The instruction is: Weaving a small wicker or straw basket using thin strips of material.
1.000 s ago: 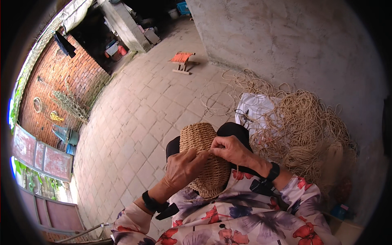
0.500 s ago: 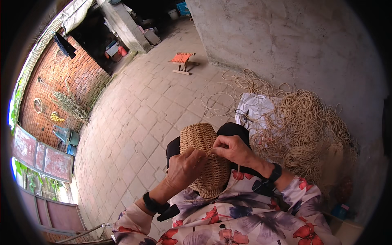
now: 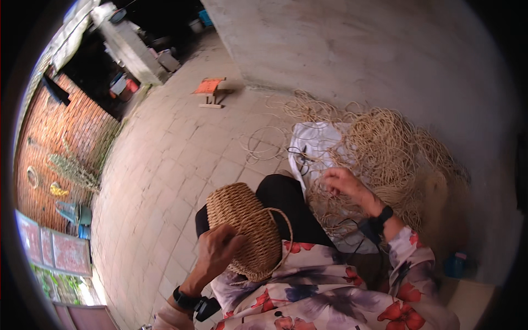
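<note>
Paved floor point(image 3: 159, 181), plain wall point(image 3: 357, 55) right, brick wall point(image 3: 66, 126) left. Woven basket point(image 3: 256, 228) on lap point(image 3: 289, 206); left hand point(image 3: 218, 250) against it, grip unclear. Right hand point(image 3: 344, 183) loosely curled near cord heap point(image 3: 388, 143), contents unclear.

One left hand point(image 3: 217, 248), one right hand point(image 3: 342, 181), one woven basket point(image 3: 252, 228)
One orange-topped stool point(image 3: 209, 86) far, one rope heap point(image 3: 385, 144) right.

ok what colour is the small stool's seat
The seat is orange, seen best in the head view.
</note>
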Demonstrator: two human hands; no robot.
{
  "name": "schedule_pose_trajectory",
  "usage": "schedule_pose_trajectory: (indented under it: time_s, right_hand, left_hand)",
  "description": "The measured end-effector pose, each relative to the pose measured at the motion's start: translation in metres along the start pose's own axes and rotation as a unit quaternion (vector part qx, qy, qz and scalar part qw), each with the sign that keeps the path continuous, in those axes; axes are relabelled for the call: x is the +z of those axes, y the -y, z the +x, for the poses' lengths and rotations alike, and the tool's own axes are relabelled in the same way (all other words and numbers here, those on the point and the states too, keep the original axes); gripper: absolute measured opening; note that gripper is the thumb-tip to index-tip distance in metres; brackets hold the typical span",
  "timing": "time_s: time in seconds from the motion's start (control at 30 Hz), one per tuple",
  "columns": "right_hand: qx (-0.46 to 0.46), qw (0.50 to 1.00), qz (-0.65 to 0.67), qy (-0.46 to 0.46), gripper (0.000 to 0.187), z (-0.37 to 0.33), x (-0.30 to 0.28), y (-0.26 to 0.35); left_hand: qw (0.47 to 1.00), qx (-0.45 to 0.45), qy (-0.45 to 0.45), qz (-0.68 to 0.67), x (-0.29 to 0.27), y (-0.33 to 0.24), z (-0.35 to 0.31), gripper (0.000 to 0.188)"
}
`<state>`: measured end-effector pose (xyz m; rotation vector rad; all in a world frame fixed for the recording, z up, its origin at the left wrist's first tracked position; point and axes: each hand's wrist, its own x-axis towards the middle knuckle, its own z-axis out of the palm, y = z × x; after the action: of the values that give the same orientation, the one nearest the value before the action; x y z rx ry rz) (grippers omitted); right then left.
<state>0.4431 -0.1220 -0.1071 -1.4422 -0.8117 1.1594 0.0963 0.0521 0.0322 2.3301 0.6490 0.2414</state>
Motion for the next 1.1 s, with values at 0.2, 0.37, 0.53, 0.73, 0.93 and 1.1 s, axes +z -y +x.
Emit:
schedule_pose_trajectory:
  time_s: [0.2,0.37,0.53,0.73,0.93,1.1]
  right_hand:
    - [0.132,0.975,0.02,-0.178,0.02,-0.008,-0.082,-0.125]
    - [0.197,0.96,0.007,-0.197,0.02,-0.008,-0.082,-0.21]
    - [0.234,0.953,0.04,-0.191,0.02,0.015,-0.048,-0.246]
    - [0.228,0.962,0.02,-0.147,0.019,0.077,-0.013,-0.282]
    - [0.154,0.977,-0.05,-0.139,0.017,0.151,-0.003,-0.284]
    - [0.091,0.966,-0.111,-0.214,0.022,0.217,-0.003,-0.323]
  left_hand:
    - [0.997,-0.055,0.044,-0.026,-0.008,-0.015,0.013,0.018]
    - [0.994,-0.087,0.07,0.001,-0.008,-0.027,0.026,0.017]
    - [0.993,-0.077,0.086,0.027,-0.009,-0.027,0.034,0.02]
    - [0.989,-0.112,0.093,0.004,-0.006,-0.028,0.039,0.018]
    - [0.975,-0.17,0.136,-0.033,-0.01,-0.012,0.056,0.017]
    - [0.948,-0.263,0.163,-0.08,-0.011,0.0,0.074,0.018]
